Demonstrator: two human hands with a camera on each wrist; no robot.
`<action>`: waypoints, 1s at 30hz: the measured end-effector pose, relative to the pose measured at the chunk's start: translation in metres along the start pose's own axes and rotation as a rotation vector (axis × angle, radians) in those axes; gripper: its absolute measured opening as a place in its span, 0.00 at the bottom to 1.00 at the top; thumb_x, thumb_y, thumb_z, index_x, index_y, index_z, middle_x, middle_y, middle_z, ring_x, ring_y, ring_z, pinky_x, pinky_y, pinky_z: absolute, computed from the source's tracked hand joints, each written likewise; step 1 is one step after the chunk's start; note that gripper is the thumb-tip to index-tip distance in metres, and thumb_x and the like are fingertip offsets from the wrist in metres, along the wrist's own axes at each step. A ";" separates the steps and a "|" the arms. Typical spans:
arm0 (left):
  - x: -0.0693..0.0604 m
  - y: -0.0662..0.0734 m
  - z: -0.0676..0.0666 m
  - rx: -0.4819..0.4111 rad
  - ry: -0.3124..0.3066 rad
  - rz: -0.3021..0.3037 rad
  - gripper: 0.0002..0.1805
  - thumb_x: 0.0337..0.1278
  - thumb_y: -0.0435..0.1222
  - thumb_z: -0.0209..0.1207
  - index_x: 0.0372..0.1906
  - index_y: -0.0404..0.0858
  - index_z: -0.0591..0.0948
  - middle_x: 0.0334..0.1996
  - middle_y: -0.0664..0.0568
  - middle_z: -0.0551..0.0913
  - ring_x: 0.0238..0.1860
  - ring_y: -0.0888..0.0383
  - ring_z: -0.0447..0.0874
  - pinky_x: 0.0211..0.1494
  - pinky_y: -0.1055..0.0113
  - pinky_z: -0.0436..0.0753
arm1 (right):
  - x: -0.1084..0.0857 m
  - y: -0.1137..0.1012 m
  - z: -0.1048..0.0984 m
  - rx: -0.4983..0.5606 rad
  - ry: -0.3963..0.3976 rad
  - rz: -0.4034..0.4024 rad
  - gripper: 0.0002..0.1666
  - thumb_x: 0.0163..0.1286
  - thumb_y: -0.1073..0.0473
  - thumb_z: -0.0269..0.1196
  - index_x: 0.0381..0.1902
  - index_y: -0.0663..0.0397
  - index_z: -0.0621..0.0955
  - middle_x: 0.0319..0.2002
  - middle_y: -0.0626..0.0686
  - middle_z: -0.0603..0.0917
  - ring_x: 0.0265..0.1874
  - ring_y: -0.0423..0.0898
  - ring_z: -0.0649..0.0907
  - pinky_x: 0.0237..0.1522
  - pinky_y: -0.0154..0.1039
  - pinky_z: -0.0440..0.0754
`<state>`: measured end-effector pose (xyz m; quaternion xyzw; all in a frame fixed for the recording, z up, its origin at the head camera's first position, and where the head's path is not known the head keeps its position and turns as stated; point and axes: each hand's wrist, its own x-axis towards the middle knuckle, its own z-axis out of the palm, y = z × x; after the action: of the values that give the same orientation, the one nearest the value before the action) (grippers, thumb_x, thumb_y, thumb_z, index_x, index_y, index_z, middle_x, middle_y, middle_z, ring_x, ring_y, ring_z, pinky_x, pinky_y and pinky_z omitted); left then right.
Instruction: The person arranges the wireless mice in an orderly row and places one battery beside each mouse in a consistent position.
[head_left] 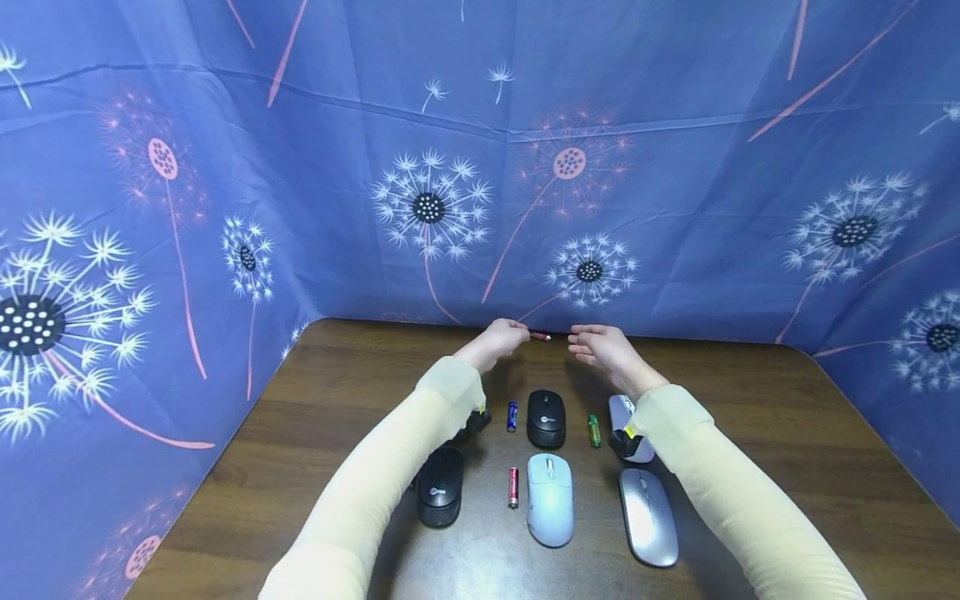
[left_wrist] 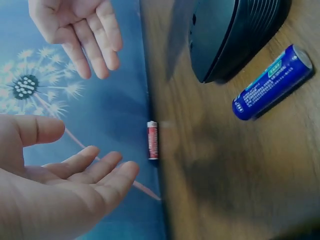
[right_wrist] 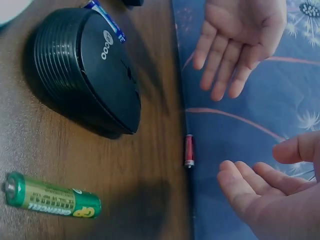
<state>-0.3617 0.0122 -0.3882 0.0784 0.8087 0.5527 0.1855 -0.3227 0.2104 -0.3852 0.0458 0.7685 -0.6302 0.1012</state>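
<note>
Above the far part of the table, my left hand (head_left: pixel 501 342) and right hand (head_left: pixel 611 354) are held apart with palms turned toward each other. The fingers of both are relaxed, and neither hand holds anything. Between them, at the table's back edge, lies a small red battery (head_left: pixel 540 337), which in the left wrist view (left_wrist: pixel 153 141) and the right wrist view (right_wrist: pixel 189 150) is untouched. Nearer to me, a black mouse (head_left: pixel 546 419) sits between a blue battery (head_left: pixel 512 417) and a green battery (head_left: pixel 594 431).
In front are another black mouse (head_left: pixel 440 492), a red battery (head_left: pixel 513 487), a pale blue mouse (head_left: pixel 550 504) and a silver mouse (head_left: pixel 648 517). My right wrist partly covers a whitish mouse (head_left: pixel 619 408). A blue dandelion-print cloth (head_left: pixel 465 292) hangs behind the wooden table (head_left: pixel 337 367).
</note>
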 end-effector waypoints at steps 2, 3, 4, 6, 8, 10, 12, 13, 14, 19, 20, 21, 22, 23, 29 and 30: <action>0.004 -0.002 0.003 -0.023 0.024 -0.021 0.21 0.63 0.35 0.50 0.59 0.34 0.73 0.61 0.46 0.72 0.58 0.51 0.71 0.64 0.53 0.70 | 0.004 0.003 -0.001 0.031 0.012 0.014 0.28 0.75 0.63 0.43 0.68 0.70 0.58 0.66 0.67 0.65 0.47 0.42 0.79 0.64 0.43 0.70; 0.007 -0.003 0.004 -0.031 0.038 -0.031 0.18 0.62 0.35 0.50 0.55 0.34 0.75 0.60 0.47 0.72 0.55 0.52 0.71 0.64 0.54 0.70 | 0.006 0.004 -0.001 0.042 0.014 0.019 0.28 0.75 0.63 0.43 0.69 0.70 0.58 0.66 0.68 0.65 0.43 0.39 0.79 0.63 0.43 0.70; 0.009 -0.004 0.006 -0.038 0.052 -0.041 0.14 0.62 0.34 0.49 0.50 0.33 0.76 0.58 0.47 0.72 0.53 0.52 0.70 0.63 0.53 0.69 | 0.008 0.006 -0.001 0.056 0.020 0.025 0.28 0.74 0.63 0.43 0.69 0.70 0.58 0.66 0.68 0.65 0.40 0.37 0.79 0.64 0.43 0.70; 0.015 -0.006 0.008 -0.085 0.081 -0.058 0.12 0.61 0.33 0.49 0.46 0.32 0.75 0.57 0.47 0.73 0.54 0.52 0.70 0.63 0.53 0.70 | 0.012 0.009 0.000 0.083 0.030 0.035 0.28 0.74 0.64 0.42 0.69 0.71 0.57 0.66 0.69 0.64 0.36 0.35 0.79 0.64 0.44 0.69; 0.023 -0.007 0.012 -0.137 0.118 -0.075 0.12 0.58 0.30 0.49 0.45 0.30 0.74 0.57 0.46 0.72 0.55 0.51 0.70 0.62 0.54 0.71 | 0.016 0.012 0.000 0.119 0.045 0.043 0.29 0.73 0.66 0.42 0.69 0.72 0.57 0.66 0.70 0.63 0.35 0.35 0.79 0.65 0.46 0.68; 0.043 -0.018 0.016 -0.196 0.164 -0.090 0.15 0.54 0.29 0.51 0.48 0.29 0.74 0.57 0.46 0.72 0.55 0.50 0.71 0.57 0.55 0.75 | 0.020 0.015 0.001 0.154 0.050 0.058 0.30 0.71 0.67 0.42 0.69 0.71 0.56 0.67 0.69 0.61 0.36 0.36 0.79 0.66 0.45 0.66; 0.082 -0.041 0.021 -0.276 0.198 -0.110 0.20 0.50 0.28 0.52 0.52 0.31 0.74 0.56 0.48 0.73 0.54 0.50 0.72 0.51 0.56 0.79 | 0.025 0.018 0.002 0.190 0.062 0.078 0.31 0.69 0.69 0.42 0.70 0.70 0.56 0.68 0.68 0.61 0.39 0.38 0.79 0.66 0.44 0.66; 0.099 -0.052 0.024 -0.300 0.211 -0.106 0.21 0.48 0.28 0.51 0.52 0.31 0.73 0.54 0.47 0.73 0.52 0.50 0.73 0.46 0.58 0.81 | 0.028 0.019 0.002 0.208 0.068 0.085 0.31 0.68 0.70 0.41 0.70 0.70 0.55 0.68 0.68 0.60 0.42 0.41 0.80 0.66 0.43 0.66; 0.100 -0.053 0.027 -0.310 0.224 -0.118 0.24 0.48 0.28 0.52 0.55 0.31 0.72 0.55 0.47 0.73 0.53 0.50 0.73 0.46 0.59 0.81 | 0.031 0.021 0.004 0.230 0.078 0.094 0.32 0.67 0.71 0.41 0.70 0.69 0.56 0.69 0.67 0.60 0.47 0.44 0.79 0.66 0.43 0.66; 0.062 -0.031 0.029 -0.411 0.240 -0.140 0.19 0.50 0.24 0.48 0.50 0.29 0.70 0.54 0.45 0.71 0.54 0.50 0.71 0.54 0.58 0.78 | 0.042 0.026 0.011 0.280 0.089 0.112 0.34 0.66 0.73 0.38 0.71 0.66 0.54 0.70 0.66 0.58 0.67 0.56 0.64 0.68 0.42 0.64; 0.042 -0.017 0.029 -0.419 0.245 -0.159 0.16 0.52 0.23 0.45 0.48 0.29 0.70 0.55 0.45 0.70 0.55 0.50 0.69 0.58 0.57 0.75 | 0.044 0.027 0.013 0.285 0.093 0.114 0.34 0.65 0.73 0.38 0.71 0.66 0.53 0.70 0.66 0.58 0.67 0.56 0.63 0.68 0.42 0.63; 0.038 -0.015 0.028 -0.447 0.238 -0.159 0.11 0.53 0.22 0.44 0.43 0.29 0.69 0.53 0.45 0.69 0.55 0.50 0.68 0.60 0.55 0.74 | 0.045 0.028 0.014 0.288 0.095 0.115 0.35 0.65 0.74 0.38 0.72 0.66 0.53 0.70 0.66 0.58 0.68 0.57 0.62 0.68 0.42 0.63; 0.031 -0.011 0.028 -0.457 0.248 -0.149 0.09 0.52 0.22 0.43 0.38 0.31 0.69 0.51 0.46 0.69 0.54 0.50 0.68 0.61 0.55 0.73 | 0.046 0.028 0.016 0.295 0.100 0.118 0.35 0.64 0.74 0.37 0.72 0.66 0.53 0.70 0.66 0.58 0.68 0.57 0.62 0.68 0.42 0.63; 0.028 -0.011 0.029 -0.472 0.248 -0.142 0.08 0.51 0.21 0.42 0.34 0.32 0.68 0.49 0.46 0.69 0.53 0.50 0.67 0.62 0.55 0.73 | 0.047 0.029 0.017 0.301 0.109 0.122 0.36 0.64 0.74 0.37 0.72 0.66 0.53 0.70 0.65 0.58 0.68 0.57 0.63 0.68 0.42 0.63; 0.164 -0.104 0.041 -0.484 0.255 -0.074 0.10 0.39 0.21 0.48 0.28 0.38 0.71 0.40 0.51 0.72 0.42 0.52 0.71 0.44 0.56 0.79 | 0.051 0.031 0.023 0.326 0.140 0.134 0.38 0.60 0.75 0.37 0.71 0.65 0.55 0.69 0.65 0.60 0.66 0.55 0.65 0.63 0.38 0.68; 0.202 -0.129 0.044 -0.491 0.251 -0.073 0.12 0.37 0.22 0.49 0.29 0.39 0.71 0.40 0.51 0.73 0.41 0.52 0.71 0.41 0.56 0.79 | 0.052 0.032 0.024 0.328 0.144 0.134 0.37 0.60 0.75 0.37 0.71 0.65 0.55 0.69 0.64 0.60 0.65 0.55 0.65 0.62 0.37 0.69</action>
<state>-0.5203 0.0688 -0.5650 -0.0670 0.6694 0.7305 0.1172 -0.3648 0.1907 -0.4309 0.1578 0.6558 -0.7340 0.0788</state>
